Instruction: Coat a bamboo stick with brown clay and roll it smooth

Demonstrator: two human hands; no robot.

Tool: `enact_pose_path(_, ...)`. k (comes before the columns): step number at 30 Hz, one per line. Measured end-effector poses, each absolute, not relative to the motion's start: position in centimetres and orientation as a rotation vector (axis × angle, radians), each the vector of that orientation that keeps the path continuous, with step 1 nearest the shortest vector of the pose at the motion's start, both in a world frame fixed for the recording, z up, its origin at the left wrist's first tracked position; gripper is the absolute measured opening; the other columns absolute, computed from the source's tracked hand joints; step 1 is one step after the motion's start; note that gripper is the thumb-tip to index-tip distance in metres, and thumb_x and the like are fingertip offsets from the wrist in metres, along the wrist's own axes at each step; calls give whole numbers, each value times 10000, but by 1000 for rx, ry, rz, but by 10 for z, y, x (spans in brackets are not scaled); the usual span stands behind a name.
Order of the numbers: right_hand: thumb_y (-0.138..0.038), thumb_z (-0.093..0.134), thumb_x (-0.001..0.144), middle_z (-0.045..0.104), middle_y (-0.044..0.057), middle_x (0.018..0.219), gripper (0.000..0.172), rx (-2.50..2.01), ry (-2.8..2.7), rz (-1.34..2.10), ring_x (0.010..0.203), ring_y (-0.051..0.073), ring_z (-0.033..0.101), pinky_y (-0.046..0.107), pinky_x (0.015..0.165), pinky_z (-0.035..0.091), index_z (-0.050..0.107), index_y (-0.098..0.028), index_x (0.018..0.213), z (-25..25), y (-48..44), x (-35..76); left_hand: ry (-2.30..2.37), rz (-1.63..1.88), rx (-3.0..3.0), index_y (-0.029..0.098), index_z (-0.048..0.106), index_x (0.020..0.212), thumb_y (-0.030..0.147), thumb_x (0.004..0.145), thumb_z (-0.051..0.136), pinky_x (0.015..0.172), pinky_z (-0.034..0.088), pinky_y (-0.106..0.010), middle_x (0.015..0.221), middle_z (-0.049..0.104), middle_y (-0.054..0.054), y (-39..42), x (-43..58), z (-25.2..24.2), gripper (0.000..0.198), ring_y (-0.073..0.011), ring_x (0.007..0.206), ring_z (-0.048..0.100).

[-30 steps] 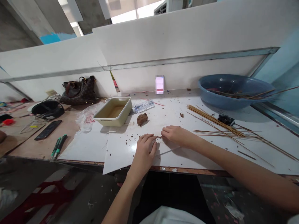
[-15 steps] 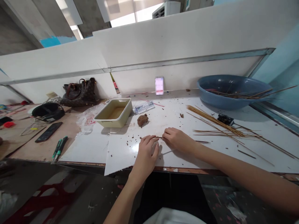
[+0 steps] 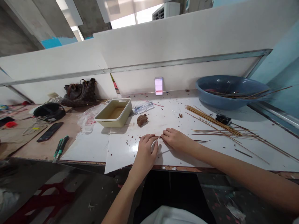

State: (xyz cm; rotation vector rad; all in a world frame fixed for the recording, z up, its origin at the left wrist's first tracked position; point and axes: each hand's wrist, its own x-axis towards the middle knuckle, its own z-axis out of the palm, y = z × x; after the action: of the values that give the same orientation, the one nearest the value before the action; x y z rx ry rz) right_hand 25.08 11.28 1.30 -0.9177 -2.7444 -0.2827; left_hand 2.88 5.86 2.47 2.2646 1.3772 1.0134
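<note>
My left hand [image 3: 146, 149] and my right hand [image 3: 176, 138] lie palm down on a white board [image 3: 121, 152], fingertips nearly meeting. Between them a thin stick [image 3: 159, 137] coated in brown paste is pressed under the fingers of both hands. Its far end shows again past my right wrist [image 3: 201, 141]. A lump of brown paste [image 3: 142, 119] sits just beyond my hands. A spread pile of bare bamboo sticks [image 3: 217, 126] lies to the right.
A cream rectangular tray [image 3: 114, 112] stands at the left of the paste lump. A blue basin [image 3: 230, 91] holding sticks sits at back right. A handbag [image 3: 80, 93], a dark phone [image 3: 49, 131], green-handled tools [image 3: 60, 147] and a plastic bag [image 3: 90, 118] lie on the left.
Both hands have shifted slightly back and forth over the stick, rolling it on the board; the fingers stay pressed on it. The view has drifted a little.
</note>
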Motion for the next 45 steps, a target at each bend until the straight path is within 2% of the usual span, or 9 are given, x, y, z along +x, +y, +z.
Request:
enact_pose_path(4,-196,510,1080,708,175,1137,307,-1044,-2591,-158,1030,321,629,466,907,516,641,-110,1345,18,100,262,1377,1029,2299,229,718,1235,158,1048,556,1138,524,-542,1312,731,-100,62,26,21,257,-292,1310,606)
enact_pose_path(9,-222,580,1061,708,139,1050,137,-1223,-2499,23,993,316,640,486,912,538,706,-171,1077,17,87,275,1389,1011,2436,235,727,1240,123,1023,572,1076,550,-553,1291,732,-117,73,32,15,290,-320,1257,617)
enact_pose_path(13,-140,526,1058,689,115,1013,169,-1242,-2382,95,985,294,631,458,912,543,670,-189,984,8,87,275,1536,833,2540,224,740,1237,129,991,649,1028,528,-577,1251,753,-126,85,42,16,279,-345,1185,630)
enact_pose_path(18,-126,480,1062,682,111,987,202,-1270,-2297,206,964,281,637,434,900,537,621,-204,940,10,90,272,1404,682,2623,241,758,1194,162,1004,670,1042,484,-534,1095,781,-96,91,51,23,223,-300,1084,678)
enact_pose_path(21,-141,489,1058,686,94,971,169,-1310,-2270,336,932,264,644,408,873,527,607,-210,960,17,89,275,1357,679,2669,226,755,1180,127,1008,650,1075,458,-532,994,789,-79,90,52,25,225,-283,1022,701)
enact_pose_path(26,-128,504,1027,705,73,969,145,-1297,-2249,465,890,235,660,362,818,514,613,-217,992,24,85,277,1278,811,2647,213,768,1160,154,1020,662,932,550,-472,937,789,-88,91,48,24,184,-287,949,693)
enact_pose_path(31,-280,572,1071,782,100,1140,204,-1204,-2219,572,974,249,736,375,862,559,673,-212,1235,29,84,271,1212,902,2494,250,818,1096,223,1035,682,853,590,-414,928,798,-71,90,46,23,152,-259,893,709)
enact_pose_path(35,-267,557,1084,807,113,1203,214,-1078,-2247,526,1069,272,760,414,948,587,737,-218,1189,28,86,265,1204,892,2450,280,836,1106,259,1060,653,843,600,-402,924,809,-58,88,46,23,189,-249,872,722)
enact_pose_path(45,-215,549,1096,823,116,1105,225,-875,-2351,222,954,261,779,424,867,633,763,-205,1165,15,86,268,1207,884,2478,251,844,1053,190,1068,621,754,590,-358,828,793,-54,83,42,34,231,-238,830,693)
